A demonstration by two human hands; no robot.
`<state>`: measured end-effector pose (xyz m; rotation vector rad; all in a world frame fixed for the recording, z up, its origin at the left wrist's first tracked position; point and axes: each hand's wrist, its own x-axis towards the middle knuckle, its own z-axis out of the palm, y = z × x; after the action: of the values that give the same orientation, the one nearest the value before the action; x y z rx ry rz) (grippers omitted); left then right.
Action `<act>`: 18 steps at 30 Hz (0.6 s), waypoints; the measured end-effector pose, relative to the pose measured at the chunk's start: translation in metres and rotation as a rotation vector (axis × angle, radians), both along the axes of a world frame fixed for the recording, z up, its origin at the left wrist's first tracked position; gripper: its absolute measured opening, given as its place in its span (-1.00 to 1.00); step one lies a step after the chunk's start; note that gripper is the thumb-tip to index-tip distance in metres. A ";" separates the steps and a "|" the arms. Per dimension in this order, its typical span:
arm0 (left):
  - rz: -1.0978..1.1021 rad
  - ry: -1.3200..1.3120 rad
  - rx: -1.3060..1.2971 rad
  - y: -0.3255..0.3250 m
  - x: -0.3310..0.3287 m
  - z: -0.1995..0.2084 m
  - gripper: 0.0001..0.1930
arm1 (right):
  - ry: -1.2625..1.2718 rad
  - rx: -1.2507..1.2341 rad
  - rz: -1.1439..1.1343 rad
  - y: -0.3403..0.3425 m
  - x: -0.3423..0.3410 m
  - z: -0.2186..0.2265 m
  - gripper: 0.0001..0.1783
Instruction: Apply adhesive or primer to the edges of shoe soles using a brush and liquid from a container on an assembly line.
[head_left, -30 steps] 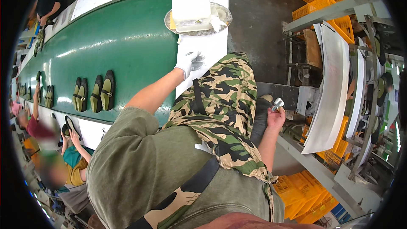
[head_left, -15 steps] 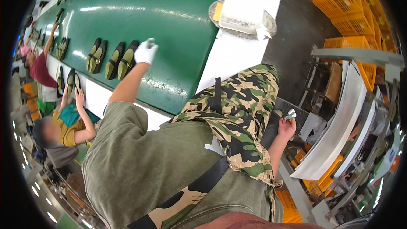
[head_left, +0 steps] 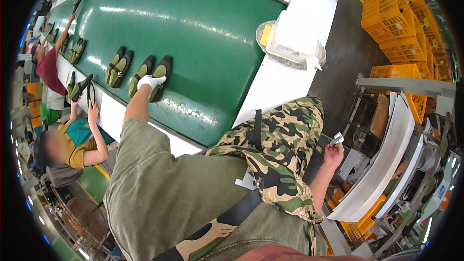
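Note:
My left hand (head_left: pixel 151 82), in a white glove, lies across the instep of a green shoe with a dark toe (head_left: pixel 161 70), its fingers closed round it. The mate shoe (head_left: pixel 141 75) lies just left of it, partly behind the glove. Another pair of the same green shoes (head_left: pixel 119 69) sits farther left on the green conveyor belt (head_left: pixel 203 43). My bare right hand (head_left: pixel 333 156) is out to the right, away from the belt, with its fingers pinched on a small silvery and white piece (head_left: pixel 337 139) whose kind I cannot make out.
A white tray (head_left: pixel 294 38) and a wrapped plate stand on the white ledge at the belt's end. Stacked orange crates (head_left: pixel 389 14) and a metal rack (head_left: pixel 411 83) are to the right. Two co-workers (head_left: pixel 79 147) handle shoes along the left side.
My left hand has come from beside the shoe's toe down onto its instep. The view has shifted slightly. My right hand still holds the small piece.

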<state>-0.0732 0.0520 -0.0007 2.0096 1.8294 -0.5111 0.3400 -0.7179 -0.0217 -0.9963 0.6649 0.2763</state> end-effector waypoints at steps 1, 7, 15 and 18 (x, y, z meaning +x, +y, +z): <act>0.066 0.046 -0.146 -0.009 0.024 0.011 -0.09 | -0.024 -0.011 0.009 0.000 0.003 0.003 -0.87; 0.062 0.086 -0.165 -0.033 0.065 0.020 -0.12 | -0.120 0.080 0.052 0.040 0.016 0.021 -0.86; 0.488 -1.226 -1.024 -0.118 0.141 0.004 -0.32 | -0.129 -0.032 0.163 0.083 0.033 0.052 -0.88; 0.354 -1.591 -1.404 -0.176 0.202 0.076 -0.26 | -0.180 -0.169 0.198 0.126 0.036 0.096 -0.88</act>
<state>0.1285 -0.1242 0.0756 0.5210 0.3792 0.0653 0.3760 -0.5919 0.0739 -1.2363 0.4310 0.3033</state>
